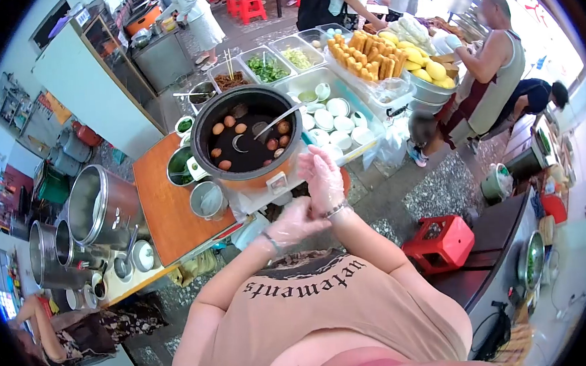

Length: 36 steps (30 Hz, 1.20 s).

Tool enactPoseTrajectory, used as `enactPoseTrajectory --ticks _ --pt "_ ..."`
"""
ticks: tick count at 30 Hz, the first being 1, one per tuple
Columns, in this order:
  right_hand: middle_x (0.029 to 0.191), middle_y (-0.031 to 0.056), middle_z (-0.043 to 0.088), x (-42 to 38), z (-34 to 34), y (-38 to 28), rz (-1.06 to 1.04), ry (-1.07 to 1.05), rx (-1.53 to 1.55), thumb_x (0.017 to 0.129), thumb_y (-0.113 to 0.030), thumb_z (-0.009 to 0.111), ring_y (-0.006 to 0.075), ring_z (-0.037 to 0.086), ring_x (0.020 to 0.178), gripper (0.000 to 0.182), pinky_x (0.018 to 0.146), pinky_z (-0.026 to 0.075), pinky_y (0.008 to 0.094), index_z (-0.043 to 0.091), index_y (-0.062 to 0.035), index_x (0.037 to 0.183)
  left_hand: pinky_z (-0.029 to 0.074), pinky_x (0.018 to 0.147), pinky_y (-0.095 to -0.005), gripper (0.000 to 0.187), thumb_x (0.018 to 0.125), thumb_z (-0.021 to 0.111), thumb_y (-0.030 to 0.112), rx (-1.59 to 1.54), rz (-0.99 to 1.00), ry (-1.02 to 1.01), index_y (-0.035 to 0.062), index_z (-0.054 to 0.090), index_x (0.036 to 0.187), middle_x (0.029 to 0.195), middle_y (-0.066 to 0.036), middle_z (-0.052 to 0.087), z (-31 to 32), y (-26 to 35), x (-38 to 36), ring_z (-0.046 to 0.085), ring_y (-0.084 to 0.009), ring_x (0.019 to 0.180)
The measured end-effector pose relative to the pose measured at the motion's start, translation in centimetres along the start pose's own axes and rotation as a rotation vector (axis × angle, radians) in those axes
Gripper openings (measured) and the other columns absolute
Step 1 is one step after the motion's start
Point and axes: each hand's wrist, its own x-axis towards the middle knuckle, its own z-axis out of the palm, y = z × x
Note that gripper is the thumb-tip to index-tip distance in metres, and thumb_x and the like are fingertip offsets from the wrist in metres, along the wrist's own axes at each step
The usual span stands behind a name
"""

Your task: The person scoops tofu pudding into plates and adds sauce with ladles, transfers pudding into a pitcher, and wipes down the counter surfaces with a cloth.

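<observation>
Both my hands wear clear plastic gloves and meet in front of my chest. My right hand (pixel 323 179) is raised with its fingers stretched out, holding nothing. My left hand (pixel 297 224) is at the right wrist, its fingers closed on the cuff of the right plastic glove (pixel 320 205). Just beyond them stands a large round pot (pixel 202 131) of dark broth with several brown eggs (pixel 240 128) and a ladle (pixel 281 121) in it. Right of the pot, a clear plastic bin (pixel 373 141) holds several small white bowls (pixel 324 119).
Behind the pot are tubs of chopped greens (pixel 266 69) and shredded food (pixel 295 57). Fried dough sticks (pixel 369 54) and yellow buns (pixel 426 64) lie at the right, near a person (pixel 491 70). Steel pots (pixel 103 204) stand left; a red stool (pixel 439 243) is right.
</observation>
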Motion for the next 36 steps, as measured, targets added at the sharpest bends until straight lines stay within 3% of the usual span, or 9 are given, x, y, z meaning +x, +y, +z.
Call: enactPoseTrajectory --ticks 3,5,20,26,29,31,32,34,36 --pt "0.103 0.0077 0.064 0.5 0.9 -0.4 -0.014 -0.02 0.077 0.096 -0.017 0.052 0.0138 0.061 0.085 0.026 0.074 0.052 0.0295 0.054 -0.0055 0.119 0.047 0.074 -0.0276 0.036 0.084 0.068 0.024 -0.251 0.285 0.01 -0.0013 0.055 0.107 0.092 -0.005 0.059 1.6 0.7 0.4 0.054 -0.0129 0.082" --pt "0.102 0.0079 0.065 0.7 1.0 -1.1 0.0 -0.013 0.122 0.096 -0.018 0.052 0.0138 0.062 0.084 0.026 0.074 0.052 0.0295 0.054 -0.0056 0.119 0.046 0.067 -0.0273 0.026 0.089 0.062 0.022 -0.214 -0.108 -0.105 -0.0017 0.059 0.097 0.08 -0.003 0.058 0.9 1.5 0.3 0.053 -0.0119 0.072" --pt "0.106 0.0086 0.061 -0.1 0.5 1.3 -0.001 0.115 0.074 0.097 -0.027 0.05 0.0176 0.061 0.09 0.032 0.083 0.049 0.0337 0.054 -0.0048 0.119 0.048 0.07 -0.0294 0.035 0.097 0.046 0.027 0.084 0.043 -0.543 -0.0016 0.062 0.087 0.076 -0.008 0.062 -3.8 1.5 -2.4 0.059 -0.0161 0.072" --pt "0.106 0.013 0.064 -5.1 4.0 0.8 0.513 -0.137 0.296 0.1 -0.045 0.028 0.0241 0.06 0.099 0.055 0.089 0.047 0.0364 0.058 -0.0001 0.113 0.049 0.075 -0.0332 0.046 0.099 0.04 0.04 -1.25 0.234 -0.265 0.0004 0.06 0.087 0.084 -0.012 0.061 -5.2 -1.7 -2.1 0.059 -0.0219 0.08" --pt "0.111 0.0123 0.063 -6.2 4.4 3.2 0.357 -0.207 0.044 0.1 -0.042 0.029 0.024 0.059 0.098 0.051 0.093 0.044 0.0346 0.057 -0.0014 0.115 0.049 0.076 -0.0358 0.043 0.098 0.043 0.04 -1.32 0.156 -0.335 0.0025 0.061 0.086 0.085 -0.011 0.061 -4.8 -3.2 -2.2 0.06 -0.0236 0.08" --pt "0.122 0.013 0.057 -6.4 3.2 3.1 -0.265 -0.571 -1.094 0.099 -0.046 0.026 0.0224 0.052 0.114 0.056 0.103 0.035 0.0343 0.051 -0.004 0.125 0.049 0.08 -0.0363 0.043 0.092 0.053 0.043 -1.537 0.098 -0.427 0.0005 0.061 0.099 0.093 -0.012 0.064 -4.9 -3.4 -2.8 0.061 -0.0223 0.088" --pt "0.122 0.013 0.057 -6.2 2.6 4.4 -0.261 -0.588 -1.082 0.099 -0.046 0.026 0.0224 0.052 0.114 0.056 0.103 0.035 0.0343 0.051 -0.004 0.125 0.049 0.08 -0.0363 0.043 0.092 0.053 0.043 -1.537 0.103 -0.404 0.0005 0.061 0.099 0.093 -0.012 0.064 -5.0 -2.6 -3.1 0.061 -0.0223 0.088" --pt "0.131 0.0114 0.05 -6.2 1.1 6.8 0.614 -0.515 0.427 0.098 -0.05 0.026 0.0228 0.045 0.123 0.057 0.106 0.031 0.0364 0.046 -0.0079 0.131 0.047 0.086 -0.0392 0.047 0.093 0.05 0.044 -1.477 0.244 -0.5 0.0026 0.05 0.116 0.108 -0.015 0.059 -4.9 -0.5 -3.3 0.06 -0.0264 0.096" --pt "0.133 0.011 0.048 -6.6 2.1 7.2 0.567 -0.403 0.381 0.098 -0.051 0.026 0.023 0.044 0.125 0.057 0.107 0.031 0.0369 0.044 -0.0084 0.132 0.046 0.092 -0.042 0.056 0.095 0.047 0.045 -1.424 0.371 -0.588 0.0047 0.039 0.133 0.123 -0.018 0.054 -4.4 1.1 -3.7 0.059 -0.0304 0.104"
